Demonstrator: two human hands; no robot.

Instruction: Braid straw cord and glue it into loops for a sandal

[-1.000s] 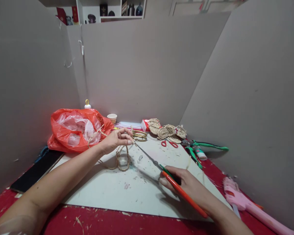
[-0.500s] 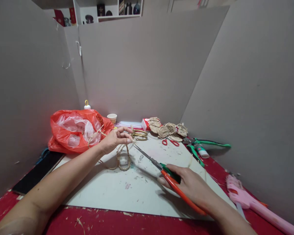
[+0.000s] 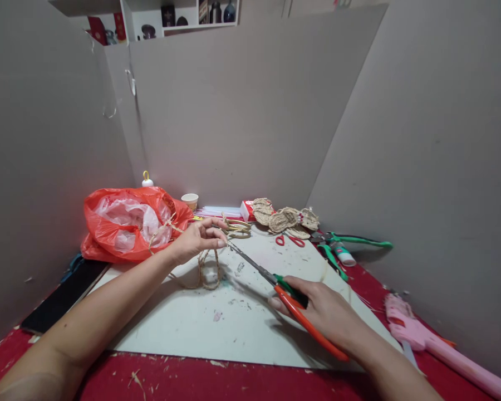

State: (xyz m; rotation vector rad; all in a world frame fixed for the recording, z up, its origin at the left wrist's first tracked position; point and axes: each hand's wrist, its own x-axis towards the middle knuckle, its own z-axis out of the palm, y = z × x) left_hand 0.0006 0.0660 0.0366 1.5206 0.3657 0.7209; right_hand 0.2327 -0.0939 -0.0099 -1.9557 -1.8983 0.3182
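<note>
The cord (image 3: 200, 270), likely light, limp and best held near its end, is pinched by the left hand (image 3: 195, 240); pliers (image 3: 305, 322) are gripped by the right hand (image 3: 328, 312).

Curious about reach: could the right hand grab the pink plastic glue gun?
Probably not: the right hand holds a metal tool with orange and green handles, though the glue gun lies unblocked.
</note>
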